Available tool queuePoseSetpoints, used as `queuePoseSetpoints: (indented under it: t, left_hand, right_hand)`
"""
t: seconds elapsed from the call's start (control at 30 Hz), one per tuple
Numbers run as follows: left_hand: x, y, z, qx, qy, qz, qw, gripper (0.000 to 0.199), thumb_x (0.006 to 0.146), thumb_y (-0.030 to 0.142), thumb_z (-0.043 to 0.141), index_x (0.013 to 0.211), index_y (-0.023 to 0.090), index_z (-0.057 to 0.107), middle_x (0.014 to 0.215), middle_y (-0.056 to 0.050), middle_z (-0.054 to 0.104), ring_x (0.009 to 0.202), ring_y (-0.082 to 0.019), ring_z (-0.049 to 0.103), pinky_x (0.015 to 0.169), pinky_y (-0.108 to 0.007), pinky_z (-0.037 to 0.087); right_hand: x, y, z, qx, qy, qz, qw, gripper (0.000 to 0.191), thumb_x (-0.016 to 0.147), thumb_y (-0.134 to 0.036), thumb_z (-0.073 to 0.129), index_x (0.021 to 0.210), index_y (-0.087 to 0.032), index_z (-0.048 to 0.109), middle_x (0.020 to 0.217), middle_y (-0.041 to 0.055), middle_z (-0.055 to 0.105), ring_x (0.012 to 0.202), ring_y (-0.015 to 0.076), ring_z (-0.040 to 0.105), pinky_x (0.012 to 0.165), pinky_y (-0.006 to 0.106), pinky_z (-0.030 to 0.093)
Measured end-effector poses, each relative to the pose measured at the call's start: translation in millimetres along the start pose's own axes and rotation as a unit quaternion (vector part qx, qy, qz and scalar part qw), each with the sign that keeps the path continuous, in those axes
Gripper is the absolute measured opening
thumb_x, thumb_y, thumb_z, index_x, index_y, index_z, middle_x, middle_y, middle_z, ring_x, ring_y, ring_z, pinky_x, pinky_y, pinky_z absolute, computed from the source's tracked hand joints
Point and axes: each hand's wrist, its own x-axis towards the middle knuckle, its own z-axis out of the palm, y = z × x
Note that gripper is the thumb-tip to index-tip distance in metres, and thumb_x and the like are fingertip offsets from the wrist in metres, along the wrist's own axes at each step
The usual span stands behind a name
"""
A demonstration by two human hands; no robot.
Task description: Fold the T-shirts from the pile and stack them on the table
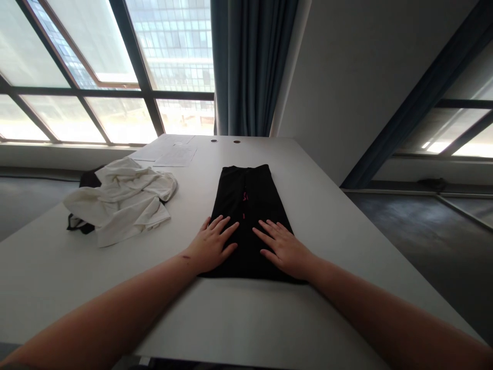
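Note:
A black garment (246, 198) with small pink marks lies folded into a long strip on the white table (339, 226), running away from me. My left hand (211, 245) rests flat on its near left part, fingers spread. My right hand (284, 247) lies flat on its near right part, fingers also spread. Neither hand grips the cloth; both palms press down on it.
A crumpled white garment (123, 203) lies in a heap at the table's left, over something dark (89, 180). Papers (175, 153) sit at the far left. Two round holes (225, 141) mark the table's far edge. Windows and a curtain stand behind.

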Motion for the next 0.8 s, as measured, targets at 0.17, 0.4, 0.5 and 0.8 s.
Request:
queuePoseSetpoints:
  t: [0.17, 0.4, 0.5, 0.8]
  left_hand:
    - [-13, -1, -24.3, 0.011, 0.019, 0.07, 0.997, 0.06, 0.097, 0.045, 0.062, 0.153, 0.031, 0.049, 0.164, -0.01, 0.04, 0.156, -0.038, 0.029, 0.128, -0.066, 0.021]
    - [-67, -20, -45.8, -0.017, -0.036, 0.192, 0.981, 0.042, 0.088, 0.034, 0.074, 0.129, 0.029, 0.064, 0.124, -0.006, 0.064, 0.108, -0.024, 0.063, 0.099, -0.04, 0.051]
    - [-77, -30, -42.6, 0.039, 0.004, 0.185, 0.982, 0.039, 0.088, 0.013, 0.065, 0.124, 0.027, 0.064, 0.118, -0.005, 0.067, 0.102, -0.022, 0.063, 0.097, -0.039, 0.05]
    - [-75, -25, -38.4, 0.064, 0.083, 0.233, 0.967, 0.022, 0.095, 0.011, 0.06, 0.109, 0.026, 0.066, 0.103, 0.0, 0.071, 0.088, -0.016, 0.064, 0.094, -0.036, 0.047]
  right_hand:
    - [-13, -7, -20, -0.019, 0.041, -0.054, 0.997, 0.058, 0.104, -0.041, 0.052, 0.159, -0.026, 0.046, 0.17, 0.0115, 0.024, 0.159, 0.038, 0.017, 0.126, 0.063, 0.025]
    - [-69, -9, -20, -0.033, 0.112, -0.165, 0.979, 0.052, 0.093, -0.023, 0.06, 0.145, -0.027, 0.059, 0.132, 0.0141, 0.056, 0.119, 0.0284, 0.056, 0.099, 0.048, 0.054]
    - [-87, 3, -13, -0.037, 0.166, -0.13, 0.977, 0.048, 0.089, -0.006, 0.049, 0.132, -0.022, 0.063, 0.127, 0.0141, 0.055, 0.113, 0.0245, 0.057, 0.093, 0.04, 0.055]
    - [-88, -4, -22, 0.004, 0.052, -0.04, 0.998, 0.023, 0.075, 0.002, 0.053, 0.089, -0.016, 0.058, 0.093, 0.0073, 0.061, 0.088, 0.0197, 0.053, 0.078, 0.032, 0.045]
